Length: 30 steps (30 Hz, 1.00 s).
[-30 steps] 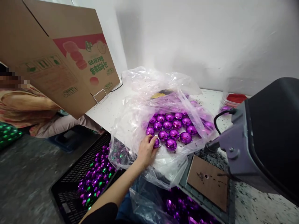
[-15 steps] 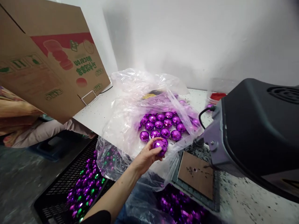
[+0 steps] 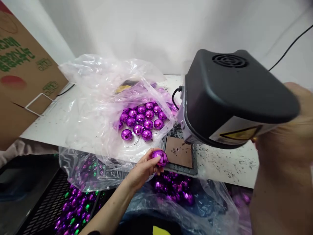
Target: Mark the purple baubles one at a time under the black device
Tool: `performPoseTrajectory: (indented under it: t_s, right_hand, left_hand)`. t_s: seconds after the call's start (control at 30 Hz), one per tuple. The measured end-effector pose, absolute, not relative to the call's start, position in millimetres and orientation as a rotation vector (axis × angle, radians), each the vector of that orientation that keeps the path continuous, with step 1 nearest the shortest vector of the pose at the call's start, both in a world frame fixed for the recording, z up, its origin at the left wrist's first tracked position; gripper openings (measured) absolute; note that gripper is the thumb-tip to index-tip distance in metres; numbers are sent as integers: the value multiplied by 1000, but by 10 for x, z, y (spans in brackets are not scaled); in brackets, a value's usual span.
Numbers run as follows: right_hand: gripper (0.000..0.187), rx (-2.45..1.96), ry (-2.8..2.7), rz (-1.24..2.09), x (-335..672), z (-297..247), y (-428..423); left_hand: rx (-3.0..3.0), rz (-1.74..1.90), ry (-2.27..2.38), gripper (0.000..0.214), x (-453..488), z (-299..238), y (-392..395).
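Note:
My left hand (image 3: 148, 164) is closed around a shiny purple faceted ball (image 3: 160, 158), thumb along its near side. The ball is just left of a brown square plate (image 3: 179, 151) with a small hole, set on a dark base. My right hand (image 3: 276, 140) is at the right, blurred and mostly hidden behind a black machine housing (image 3: 230, 94); its fingers cannot be made out. More purple faceted balls (image 3: 140, 118) lie on an open clear plastic bag (image 3: 90, 107) on the white table.
Below the table edge, a plastic bag holds purple balls (image 3: 174, 187). A black crate (image 3: 45, 209) with purple and green balls stands at lower left. A cardboard box (image 3: 29, 81) rises at left beside a white wire stand (image 3: 40, 104). Dark flakes litter the table (image 3: 227, 166).
My left hand has carried the purple ball away from the others, toward the brown plate. My view has turned right, and my right arm has come into sight by the machine.

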State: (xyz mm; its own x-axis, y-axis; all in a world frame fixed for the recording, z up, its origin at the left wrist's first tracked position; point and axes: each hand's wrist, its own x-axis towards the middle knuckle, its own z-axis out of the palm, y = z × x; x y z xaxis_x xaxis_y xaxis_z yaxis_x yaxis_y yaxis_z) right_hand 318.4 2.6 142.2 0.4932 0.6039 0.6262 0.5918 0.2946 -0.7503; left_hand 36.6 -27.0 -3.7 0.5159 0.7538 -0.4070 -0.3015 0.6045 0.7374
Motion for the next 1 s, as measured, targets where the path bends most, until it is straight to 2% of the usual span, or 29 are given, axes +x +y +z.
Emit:
performPoseTrajectory:
  t_s: [0.33, 0.43, 0.53, 0.83, 1.0]
  right_hand:
    - [17, -1356, -1121, 34, 3145, 1434, 61]
    - [20, -1326, -1149, 0, 3122, 1450, 70]
    - [24, -1335, -1154, -10, 3104, 1460, 67]
    - [26, -1343, -1154, 7, 3114, 1463, 57]
    - [31, -1347, -1149, -6, 3107, 1463, 62]
  left_hand:
    - [550, 755, 704, 57, 558, -138, -87]
    - [786, 806, 865, 58, 641, -157, -59]
    - [1120, 852, 988, 49, 759, -202, -21]
    - [1752, 876, 1052, 37, 1034, -290, 37]
    - [1982, 945, 1103, 41, 1138, -388, 20]
